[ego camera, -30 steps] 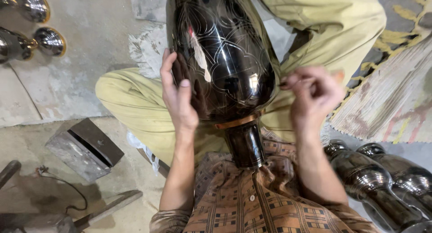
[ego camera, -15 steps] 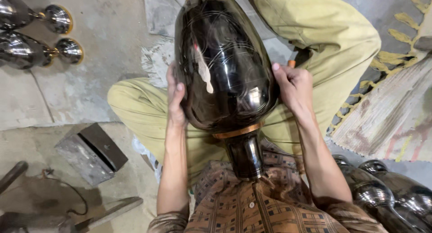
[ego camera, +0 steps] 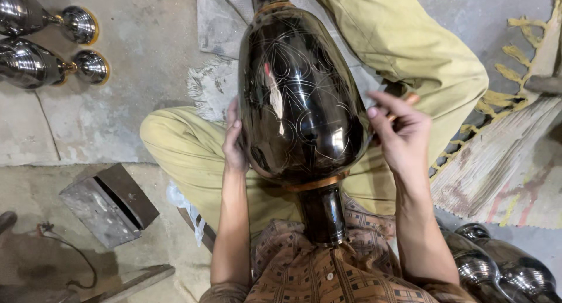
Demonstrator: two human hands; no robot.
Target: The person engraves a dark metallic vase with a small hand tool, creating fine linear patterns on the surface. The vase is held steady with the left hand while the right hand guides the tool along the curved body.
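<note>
A large black metal vase point(ego camera: 298, 98) with fine engraved line patterns and copper bands lies across my lap, its narrow end toward my chest. My left hand point(ego camera: 233, 142) presses flat against the vase's left flank and steadies it. My right hand point(ego camera: 401, 139) hovers at the vase's right side with its fingers pinched around a small tool with a wooden handle point(ego camera: 411, 97). The tool's tip is hidden behind my fingers. My legs in yellow-green trousers are folded under the vase.
Two shiny silver vases point(ego camera: 35, 40) lie on the concrete floor at top left. A grey metal block point(ego camera: 108, 203) sits at lower left. A woven mat point(ego camera: 503, 162) lies on the right, and more polished vases point(ego camera: 497, 268) at bottom right. A frayed cloth point(ego camera: 213, 83) lies beneath the vase.
My right hand has lifted off the vase's right side and now pinches the tool just beside it. My left hand has stayed on the left flank.
</note>
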